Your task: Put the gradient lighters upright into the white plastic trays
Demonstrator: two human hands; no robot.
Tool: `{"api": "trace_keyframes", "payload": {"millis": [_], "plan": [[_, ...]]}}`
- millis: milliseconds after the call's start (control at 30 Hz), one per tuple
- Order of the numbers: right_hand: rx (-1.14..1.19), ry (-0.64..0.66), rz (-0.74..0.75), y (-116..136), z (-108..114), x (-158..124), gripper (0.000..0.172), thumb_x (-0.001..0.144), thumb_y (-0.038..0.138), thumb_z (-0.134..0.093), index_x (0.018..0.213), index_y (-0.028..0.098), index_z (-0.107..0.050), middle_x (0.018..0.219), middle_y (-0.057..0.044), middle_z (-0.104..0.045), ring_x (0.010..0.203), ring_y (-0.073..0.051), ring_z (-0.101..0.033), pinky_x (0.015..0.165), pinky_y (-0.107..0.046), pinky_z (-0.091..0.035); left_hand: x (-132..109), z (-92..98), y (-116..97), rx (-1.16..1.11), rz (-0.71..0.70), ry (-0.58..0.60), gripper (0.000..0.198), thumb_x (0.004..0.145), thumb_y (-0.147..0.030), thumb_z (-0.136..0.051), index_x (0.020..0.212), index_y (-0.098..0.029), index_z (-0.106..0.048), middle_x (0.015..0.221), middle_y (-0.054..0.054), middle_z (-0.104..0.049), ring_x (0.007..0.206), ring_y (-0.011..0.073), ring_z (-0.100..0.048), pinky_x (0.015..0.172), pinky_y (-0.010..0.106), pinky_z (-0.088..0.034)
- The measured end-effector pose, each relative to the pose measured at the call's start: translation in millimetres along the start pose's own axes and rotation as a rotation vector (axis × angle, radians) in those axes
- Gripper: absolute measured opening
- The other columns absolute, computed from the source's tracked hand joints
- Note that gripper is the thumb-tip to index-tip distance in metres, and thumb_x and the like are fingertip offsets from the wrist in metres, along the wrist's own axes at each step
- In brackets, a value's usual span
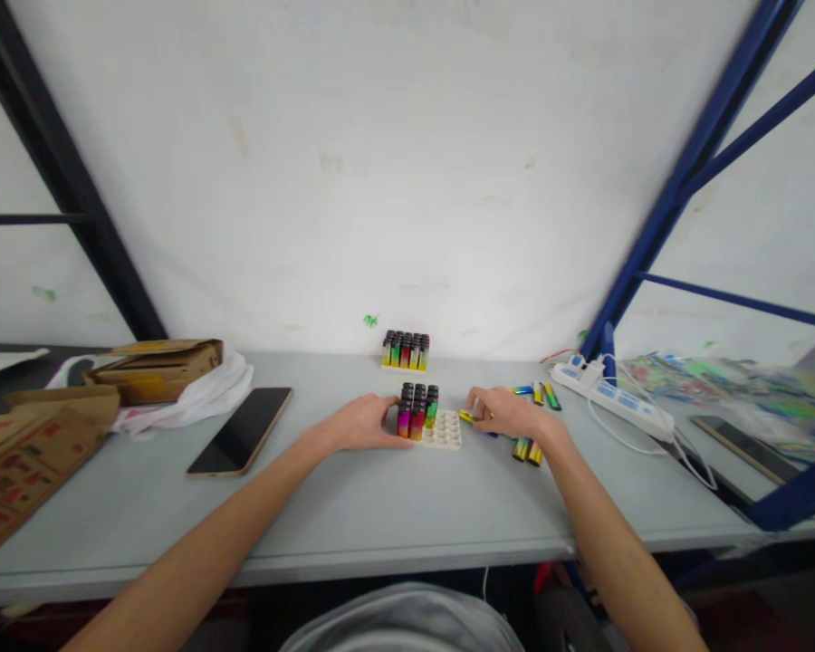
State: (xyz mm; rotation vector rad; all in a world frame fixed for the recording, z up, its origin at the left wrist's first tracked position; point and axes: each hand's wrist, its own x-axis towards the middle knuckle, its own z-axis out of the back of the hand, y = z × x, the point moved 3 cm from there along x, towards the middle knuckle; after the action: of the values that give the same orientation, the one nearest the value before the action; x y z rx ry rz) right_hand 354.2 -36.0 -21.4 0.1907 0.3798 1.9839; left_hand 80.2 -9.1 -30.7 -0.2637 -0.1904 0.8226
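Observation:
A white lighter tray (pixel 448 433) with round holes lies on the table. Several coloured lighters (pixel 417 418) with black tops stand upright in its left part, while holes on its right side show bare. My left hand (pixel 368 422) grips the tray's left end, thumb at the front corner and fingers behind, against the standing lighters. Just right of the tray, my right hand (pixel 503 412) pinches a yellow lighter (pixel 468 417), partly hidden by the fingers. Loose lighters (pixel 527 451) lie beneath and beside that hand, and more lighters (pixel 550 397) lie beyond it.
A full rack of lighters (pixel 406 351) stands by the wall. To the left are a phone (pixel 241 433), a cardboard box (pixel 159 371) on white plastic and another carton (pixel 41 453). A power strip (pixel 615 403) with cables lies right, near a blue metal post (pixel 658 208).

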Motion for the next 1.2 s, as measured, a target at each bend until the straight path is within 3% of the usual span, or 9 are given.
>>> {"api": "trace_keyframes", "payload": {"millis": [133,300,433,567,733,833,1000,1200], "plan": [[0.041,-0.225,0.065,-5,7,4,0.02,0.09,0.019,-0.053,0.107,0.017,-0.063,0.092,-0.008,-0.073,0.082,-0.02,-0.066,0.077,-0.03,-0.046,0,0.2,0,0.002,-0.014,0.0,0.065,0.069,-0.076,-0.061,0.101,-0.019,-0.063,0.071,0.002,-0.064,0.062,0.0218,-0.058,0.053,0.028,-0.034],[0.27,-0.366,0.034,1,11,8,0.031,0.096,0.037,-0.048,0.114,0.017,-0.064,0.072,-0.002,-0.069,0.058,-0.015,-0.06,0.067,-0.03,-0.046,0,0.1,0,-0.014,-0.032,-0.01,0.064,0.07,-0.075,-0.061,0.102,-0.019,-0.063,0.071,0.003,-0.064,0.062,0.0214,-0.058,0.053,0.029,-0.033],[0.573,-0.417,-0.002,3,6,14,0.038,0.08,0.046,-0.068,0.106,0.017,-0.067,0.084,-0.004,-0.071,0.056,-0.013,-0.057,0.057,-0.027,-0.044,1,-1.3,1,-0.032,-0.042,-0.003,0.064,0.071,-0.074,-0.062,0.101,-0.018,-0.063,0.071,0.003,-0.063,0.061,0.0206,-0.057,0.053,0.029,-0.033],[0.812,-0.5,-0.006,4,-2,22,0.035,0.068,0.042,-0.078,0.088,0.015,-0.07,0.084,-0.004,-0.069,0.068,-0.014,-0.058,0.065,-0.028,-0.045,1,-1.5,1,-0.035,-0.032,0.005,0.065,0.071,-0.076,-0.061,0.102,-0.018,-0.062,0.07,0.003,-0.063,0.059,0.0201,-0.056,0.053,0.029,-0.033],[1.045,-0.499,0.011,10,-13,30,0.033,0.065,0.033,-0.08,0.093,0.018,-0.071,0.098,-0.006,-0.071,0.088,-0.017,-0.061,0.08,-0.03,-0.044,0,-0.1,0,-0.046,-0.034,0.003,0.064,0.07,-0.074,-0.063,0.103,-0.019,-0.062,0.071,0.002,-0.063,0.061,0.0198,-0.057,0.053,0.028,-0.033],[1.067,-0.457,0.023,14,-15,31,0.033,0.069,0.032,-0.076,0.098,0.019,-0.07,0.107,-0.007,-0.071,0.093,-0.018,-0.061,0.079,-0.029,-0.044,0,0.2,0,-0.039,-0.047,-0.006,0.063,0.071,-0.073,-0.062,0.103,-0.019,-0.062,0.069,0.002,-0.062,0.06,0.0201,-0.056,0.053,0.028,-0.033],[1.112,-0.437,0.083,22,-14,30,0.05,0.074,0.036,-0.076,0.119,0.024,-0.058,0.11,-0.007,-0.072,0.093,-0.018,-0.063,0.073,-0.028,-0.044,0,0.1,0,-0.021,-0.038,-0.009,0.065,0.07,-0.075,-0.062,0.103,-0.019,-0.063,0.07,0.002,-0.063,0.061,0.0207,-0.058,0.053,0.028,-0.034],[1.155,-0.503,0.128,29,-15,34,0.04,0.078,0.05,-0.072,0.104,0.02,-0.066,0.103,-0.008,-0.072,0.098,-0.021,-0.063,0.082,-0.031,-0.047,0,0.6,-1,-0.009,-0.017,0.008,0.066,0.07,-0.075,-0.061,0.105,-0.019,-0.063,0.073,0.002,-0.065,0.064,0.022,-0.06,0.055,0.028,-0.036]]}}
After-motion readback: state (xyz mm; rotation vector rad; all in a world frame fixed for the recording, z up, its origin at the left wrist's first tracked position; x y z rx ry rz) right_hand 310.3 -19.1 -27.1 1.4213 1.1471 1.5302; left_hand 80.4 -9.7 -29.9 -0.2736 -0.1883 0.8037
